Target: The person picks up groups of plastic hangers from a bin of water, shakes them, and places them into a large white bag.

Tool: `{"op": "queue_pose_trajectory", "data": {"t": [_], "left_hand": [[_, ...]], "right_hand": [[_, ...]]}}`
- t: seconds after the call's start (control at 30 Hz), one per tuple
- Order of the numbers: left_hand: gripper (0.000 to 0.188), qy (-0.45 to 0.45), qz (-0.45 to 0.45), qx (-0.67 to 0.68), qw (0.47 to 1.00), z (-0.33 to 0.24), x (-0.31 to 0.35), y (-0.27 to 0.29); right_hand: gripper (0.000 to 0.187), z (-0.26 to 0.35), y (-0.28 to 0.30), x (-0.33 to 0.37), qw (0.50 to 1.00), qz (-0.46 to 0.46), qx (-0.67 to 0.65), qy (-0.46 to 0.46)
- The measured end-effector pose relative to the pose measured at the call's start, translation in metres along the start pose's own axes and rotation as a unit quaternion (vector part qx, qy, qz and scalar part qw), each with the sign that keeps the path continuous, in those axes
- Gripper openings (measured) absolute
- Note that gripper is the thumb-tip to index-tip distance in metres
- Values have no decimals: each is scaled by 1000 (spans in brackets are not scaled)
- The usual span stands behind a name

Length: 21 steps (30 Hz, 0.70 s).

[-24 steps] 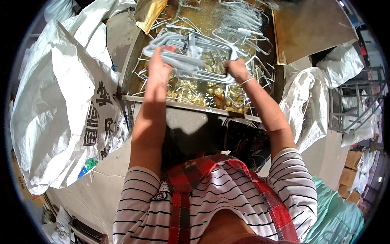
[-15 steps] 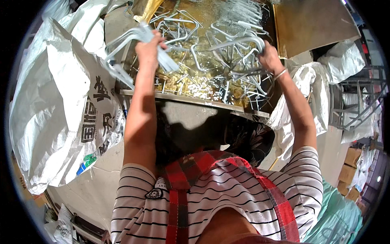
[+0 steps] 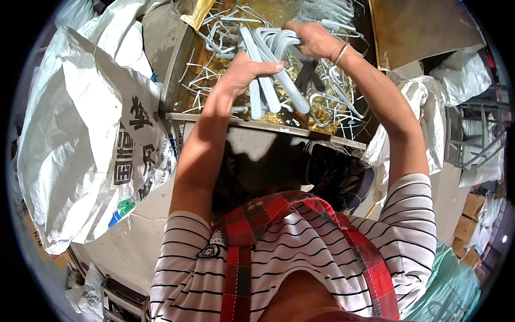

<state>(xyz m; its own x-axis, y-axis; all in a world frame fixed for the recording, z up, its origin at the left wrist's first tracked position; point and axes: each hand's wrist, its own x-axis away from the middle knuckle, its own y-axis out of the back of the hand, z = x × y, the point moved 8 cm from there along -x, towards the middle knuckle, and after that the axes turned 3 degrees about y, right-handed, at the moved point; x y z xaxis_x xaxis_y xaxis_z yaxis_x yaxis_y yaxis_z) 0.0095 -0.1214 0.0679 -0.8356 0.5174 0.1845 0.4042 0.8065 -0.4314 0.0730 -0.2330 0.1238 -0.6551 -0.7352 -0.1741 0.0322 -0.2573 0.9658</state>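
Note:
A bundle of grey bent bars (image 3: pixel 289 90) hangs over a shallow metal-rimmed tray (image 3: pixel 295 131), their flat straight lengths pointing toward me. My left hand (image 3: pixel 242 74) is closed around the left side of the bundle, its thumb lying across the bars. At the curved upper ends, my right hand (image 3: pixel 316 41) grips the same bundle; its fingertips are partly hidden behind the bends. Beneath, the tray holds wet-looking, yellowish-brown shiny contents with many loose bent bars (image 3: pixel 343 96) tangled in it.
A large white woven sack (image 3: pixel 70 118) stands close by my left arm. Another white sack (image 3: pixel 421 102) is beside my right arm, below a brown board (image 3: pixel 426 32). Yellow sheeting (image 3: pixel 199 15) drapes over the tray's far left corner. Cardboard boxes (image 3: pixel 466 225) are stacked at far right.
My left hand has moved right and my right hand left, bringing their separate bars together into one bundle over the middle of the tray.

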Motion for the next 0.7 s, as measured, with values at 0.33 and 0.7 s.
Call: {"op": "queue_pose_trajectory", "data": {"t": [0.33, 0.7], "left_hand": [[31, -61, -59, 166, 982, -14, 10, 60], [24, -113, -302, 15, 946, -85, 78, 94]], "right_hand": [[76, -51, -76, 49, 756, -42, -627, -181], [49, 34, -88, -11, 963, 91, -250, -51]]}}
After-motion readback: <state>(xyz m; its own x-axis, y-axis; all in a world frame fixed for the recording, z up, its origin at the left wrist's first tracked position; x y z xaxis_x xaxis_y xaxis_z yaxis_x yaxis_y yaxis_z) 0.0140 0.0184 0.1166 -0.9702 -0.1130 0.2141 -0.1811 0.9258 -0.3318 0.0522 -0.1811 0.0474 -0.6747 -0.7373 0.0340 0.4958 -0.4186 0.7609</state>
